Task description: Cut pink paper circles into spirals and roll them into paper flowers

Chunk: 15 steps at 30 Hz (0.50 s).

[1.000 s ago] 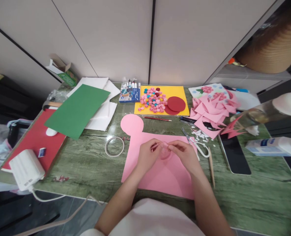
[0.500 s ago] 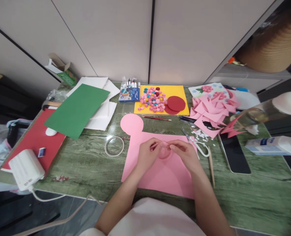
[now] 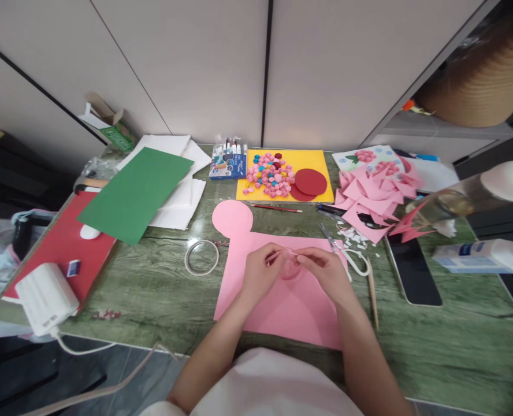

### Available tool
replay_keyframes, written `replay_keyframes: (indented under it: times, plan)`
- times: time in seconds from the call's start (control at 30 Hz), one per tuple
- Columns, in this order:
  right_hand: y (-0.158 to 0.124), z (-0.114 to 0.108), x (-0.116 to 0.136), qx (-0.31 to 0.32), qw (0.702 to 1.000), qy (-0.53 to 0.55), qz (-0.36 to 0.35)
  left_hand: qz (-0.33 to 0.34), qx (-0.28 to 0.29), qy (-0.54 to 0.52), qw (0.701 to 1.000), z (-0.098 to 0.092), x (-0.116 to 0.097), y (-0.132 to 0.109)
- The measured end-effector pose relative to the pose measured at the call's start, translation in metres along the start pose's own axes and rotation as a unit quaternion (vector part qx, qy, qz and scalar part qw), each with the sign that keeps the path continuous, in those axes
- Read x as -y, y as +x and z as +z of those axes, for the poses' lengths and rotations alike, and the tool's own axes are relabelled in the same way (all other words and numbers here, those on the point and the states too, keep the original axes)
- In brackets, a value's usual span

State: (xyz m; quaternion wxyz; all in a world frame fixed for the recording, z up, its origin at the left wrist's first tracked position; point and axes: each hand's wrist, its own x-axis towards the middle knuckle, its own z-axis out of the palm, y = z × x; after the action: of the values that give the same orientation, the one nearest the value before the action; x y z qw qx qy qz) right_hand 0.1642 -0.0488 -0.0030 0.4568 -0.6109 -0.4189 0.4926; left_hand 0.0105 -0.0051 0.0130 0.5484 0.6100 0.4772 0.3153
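Observation:
Both my hands meet over a large pink paper sheet [image 3: 282,312] lying on the green table [image 3: 161,294]. My left hand [image 3: 260,273] and my right hand [image 3: 326,271] each pinch an edge of a small pink paper circle [image 3: 290,267], fingers closed on it, just above the sheet. A round lobe of the sheet sticks out at its far left corner. White-handled scissors [image 3: 347,254] and a wooden stick [image 3: 372,292] lie just right of my right hand.
A tape ring [image 3: 201,257] lies left of the sheet. Further back sit a yellow sheet [image 3: 312,159] with small paper balls and red circles, a marker box [image 3: 227,163], pink scraps [image 3: 369,199], green paper [image 3: 137,193]. A phone [image 3: 412,271], a bottle [image 3: 468,199] and a tube [image 3: 482,257] are right.

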Motion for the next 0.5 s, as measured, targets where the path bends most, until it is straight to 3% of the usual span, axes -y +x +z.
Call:
replay_keyframes:
  times: [0.5]
  plan:
    - [-0.0004,0.0001,0.0002,-0.009,1.0,-0.006,-0.002,-0.001,0.003,0.009,1.0,0.0001,-0.0002,-0.0011]
